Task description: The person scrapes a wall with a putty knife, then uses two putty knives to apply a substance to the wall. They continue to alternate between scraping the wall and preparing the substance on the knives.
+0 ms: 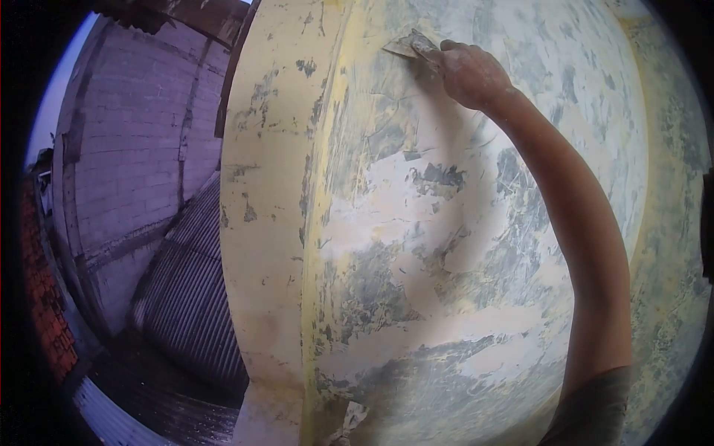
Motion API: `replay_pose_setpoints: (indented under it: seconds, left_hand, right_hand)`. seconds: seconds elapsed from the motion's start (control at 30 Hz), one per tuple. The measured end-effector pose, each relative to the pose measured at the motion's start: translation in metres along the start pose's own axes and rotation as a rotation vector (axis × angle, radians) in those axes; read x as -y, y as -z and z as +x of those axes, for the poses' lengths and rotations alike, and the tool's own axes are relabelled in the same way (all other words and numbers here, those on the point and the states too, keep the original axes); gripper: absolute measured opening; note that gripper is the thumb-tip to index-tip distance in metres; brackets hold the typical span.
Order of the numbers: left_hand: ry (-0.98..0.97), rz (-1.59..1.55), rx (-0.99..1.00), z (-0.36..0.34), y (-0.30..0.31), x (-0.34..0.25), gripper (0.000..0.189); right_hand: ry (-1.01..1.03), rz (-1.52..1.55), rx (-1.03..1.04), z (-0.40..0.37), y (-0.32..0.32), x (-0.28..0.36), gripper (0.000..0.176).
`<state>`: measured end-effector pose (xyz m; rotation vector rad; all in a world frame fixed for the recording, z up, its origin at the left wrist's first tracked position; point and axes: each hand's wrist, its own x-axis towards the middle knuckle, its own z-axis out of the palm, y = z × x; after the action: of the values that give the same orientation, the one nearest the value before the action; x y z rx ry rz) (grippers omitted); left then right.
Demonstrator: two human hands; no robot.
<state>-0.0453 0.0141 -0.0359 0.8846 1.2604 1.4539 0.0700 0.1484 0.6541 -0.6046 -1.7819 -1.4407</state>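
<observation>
High on the wall, my right hand is closed around the handle of a putty knife. Its blade points left and lies at the wall surface, close to the yellow vertical edge. The wall is patchy, with whitish filler smears, grey-green bare areas and yellowish streaks. Dusty white residue coats my fingers and knuckles. From the lower right my bare forearm reaches up, a dark sleeve at its base. A small piece of a pale, smeared object shows at the bottom edge. My left hand is out of frame.
A cream pillar strip with chipped paint borders the wall on the left. Beyond it are a grey block wall, a corrugated roof lower down and orange roof tiles at far left.
</observation>
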Motion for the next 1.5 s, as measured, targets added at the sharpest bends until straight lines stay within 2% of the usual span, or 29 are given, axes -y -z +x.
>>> replay_pose_setpoints:
  seconds: [0.33,0.43,0.53,0.57,0.63,0.73,0.83,0.97,1.07,1.1,1.17,1.2,1.23,1.3,1.33,1.37,1.4,1.47,1.5]
  left_hand:
    - [0.020,0.028,0.029,-0.021,-0.004,0.008,0.041]
    - [0.009,0.045,0.020,-0.026,0.005,0.006,0.041]
    - [-0.008,0.038,0.010,-0.024,0.006,0.005,0.041]
    - [-0.003,0.039,0.010,-0.026,0.006,0.007,0.040]
    - [-0.002,0.046,0.011,-0.028,0.006,0.005,0.040]
    - [-0.006,0.063,0.023,-0.023,0.011,0.001,0.041]
    - [0.001,0.067,0.048,-0.021,0.012,0.004,0.041]
    - [0.017,0.054,0.067,-0.029,0.005,0.014,0.041]
    - [0.023,0.067,0.071,-0.039,0.004,0.013,0.041]
    - [0.024,0.069,0.070,-0.032,0.005,0.031,0.041]
    - [-0.243,-0.019,-0.045,-0.013,0.011,0.079,0.019]
    - [-0.245,-0.017,-0.049,-0.016,0.011,0.072,0.019]
    - [-0.216,-0.057,-0.041,-0.023,0.004,0.051,0.019]
    - [-0.149,-0.134,-0.019,-0.045,-0.014,-0.002,0.018]
    - [-0.111,-0.165,-0.007,-0.054,-0.019,-0.023,0.018]
    - [-0.078,-0.194,0.002,-0.056,-0.021,-0.033,0.017]
    - [-0.079,-0.186,0.001,-0.047,-0.017,-0.016,0.017]
    - [-0.201,-0.171,0.103,-0.023,-0.003,0.033,0.026]
    - [-0.204,-0.166,0.101,-0.026,-0.004,0.023,0.026]
  right_hand:
    - [-0.028,-0.017,0.082,-0.044,-0.019,-0.002,0.032]
    - [-0.008,0.035,0.022,-0.057,-0.008,-0.005,0.029]
    - [-0.108,0.132,0.081,-0.037,0.011,-0.017,0.032]
    - [-0.110,0.102,0.043,-0.028,0.016,-0.013,0.034]
    - [-0.045,0.090,-0.083,-0.004,0.009,-0.011,0.035]
    - [0.008,0.049,-0.103,0.018,-0.002,-0.001,0.034]
    - [-0.024,0.023,0.007,0.016,-0.011,-0.002,0.026]
    - [-0.001,0.047,0.048,-0.022,-0.007,-0.014,0.025]
    - [0.108,0.016,-0.019,-0.052,-0.019,-0.031,0.029]
    - [0.106,0.017,-0.019,-0.062,-0.019,-0.034,0.029]
    - [0.083,0.028,-0.006,-0.079,-0.017,-0.038,0.038]
    - [0.092,0.020,0.041,-0.081,-0.010,-0.041,0.041]
    - [0.095,0.019,0.036,-0.076,-0.012,-0.044,0.041]
    - [0.026,0.159,-0.147,-0.063,-0.020,-0.056,0.036]
    - [0.067,0.199,-0.250,-0.053,-0.013,-0.049,0.039]
    - [-0.021,0.193,-0.166,-0.041,-0.004,-0.037,0.040]
    - [-0.111,0.189,-0.083,-0.029,0.001,-0.024,0.041]
    - [-0.107,0.221,-0.124,-0.006,-0.003,-0.006,0.041]
    - [-0.111,0.222,-0.129,0.001,-0.004,0.004,0.041]
